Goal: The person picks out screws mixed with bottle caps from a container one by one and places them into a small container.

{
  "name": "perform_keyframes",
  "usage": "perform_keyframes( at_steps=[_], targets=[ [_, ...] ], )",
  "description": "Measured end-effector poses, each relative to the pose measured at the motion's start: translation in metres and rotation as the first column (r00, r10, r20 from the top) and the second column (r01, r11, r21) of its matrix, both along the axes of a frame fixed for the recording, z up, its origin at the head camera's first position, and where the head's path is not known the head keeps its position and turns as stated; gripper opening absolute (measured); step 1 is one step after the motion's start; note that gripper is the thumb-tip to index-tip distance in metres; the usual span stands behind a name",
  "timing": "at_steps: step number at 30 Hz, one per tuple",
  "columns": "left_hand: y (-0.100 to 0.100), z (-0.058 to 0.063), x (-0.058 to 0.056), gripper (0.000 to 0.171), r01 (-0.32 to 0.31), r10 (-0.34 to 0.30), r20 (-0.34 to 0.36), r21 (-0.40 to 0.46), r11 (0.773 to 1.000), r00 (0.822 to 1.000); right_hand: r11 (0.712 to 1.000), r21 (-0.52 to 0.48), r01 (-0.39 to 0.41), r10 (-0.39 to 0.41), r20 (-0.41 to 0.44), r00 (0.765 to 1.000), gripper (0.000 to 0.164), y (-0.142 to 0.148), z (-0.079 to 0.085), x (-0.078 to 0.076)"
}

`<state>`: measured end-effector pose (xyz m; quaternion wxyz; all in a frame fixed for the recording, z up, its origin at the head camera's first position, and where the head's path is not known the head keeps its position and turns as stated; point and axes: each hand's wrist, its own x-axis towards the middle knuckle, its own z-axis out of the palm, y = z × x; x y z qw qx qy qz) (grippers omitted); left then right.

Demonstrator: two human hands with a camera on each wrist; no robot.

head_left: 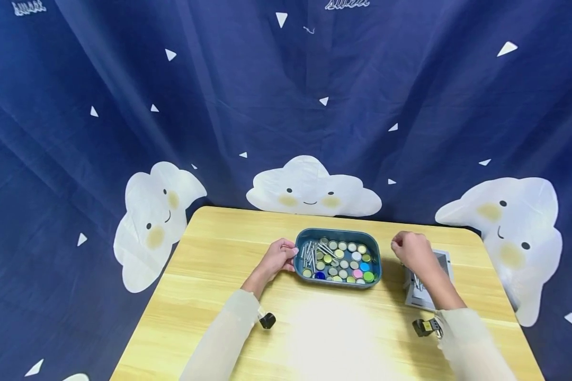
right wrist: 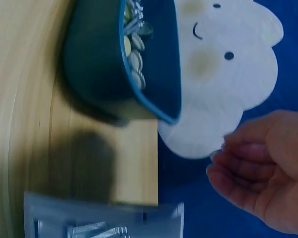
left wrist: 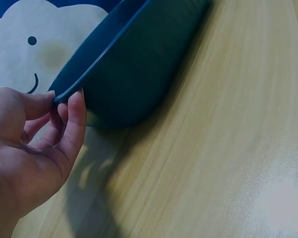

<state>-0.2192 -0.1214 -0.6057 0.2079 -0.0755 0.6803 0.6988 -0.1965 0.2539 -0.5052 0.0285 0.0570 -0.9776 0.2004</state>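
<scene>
A dark teal bin [head_left: 336, 284] stands on the table, holding many bottle caps [head_left: 343, 263] in several colours and a bunch of silver screws [head_left: 310, 255] at its left end. My left hand [head_left: 277, 257] pinches the bin's left rim between thumb and fingers, as the left wrist view shows. Past the bin's right end, my right hand [head_left: 412, 250] hovers above the table with loosely bent fingers. In the right wrist view nothing shows between that hand's fingertips [right wrist: 217, 171]. Partly beneath the right forearm is a grey box [head_left: 420, 302] with silver screws [right wrist: 102, 231] inside.
The light wooden table [head_left: 238, 233] ends at a rounded back edge, close behind the bin. A dark blue curtain [head_left: 248, 106] with white clouds and triangles hangs beyond it. Small black cameras sit at both wrists.
</scene>
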Motion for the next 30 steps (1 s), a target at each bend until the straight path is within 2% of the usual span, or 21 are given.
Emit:
perform_keyframes(
  at_steps=[6, 13, 18, 30],
  targets=[
    [0.001, 0.001, -0.001, 0.028, 0.007, -0.007, 0.0, 0.008, 1.0, 1.0, 0.994, -0.019, -0.104, 0.104, -0.009, 0.995, 0.012, -0.032, -0.004, -0.011],
    [0.0, 0.0, -0.001, 0.032, 0.011, -0.011, -0.002, -0.001, 1.0, 1.0, 0.985, -0.019, -0.172, 0.173, 0.078, 0.982, 0.011, -0.067, -0.013, -0.026],
    [0.0, 0.001, -0.001, 0.035, 0.019, -0.019, 0.002, -0.011, 1.0, 1.0, 0.972, -0.022, -0.234, 0.234, 0.135, 0.963, 0.012, -0.087, -0.026, -0.036],
    [-0.001, 0.002, -0.003, 0.035, 0.024, -0.024, -0.009, -0.006, 1.0, 1.0, 0.942, 0.003, -0.336, 0.331, 0.164, 0.929, 0.012, -0.115, -0.059, -0.051]
  ],
)
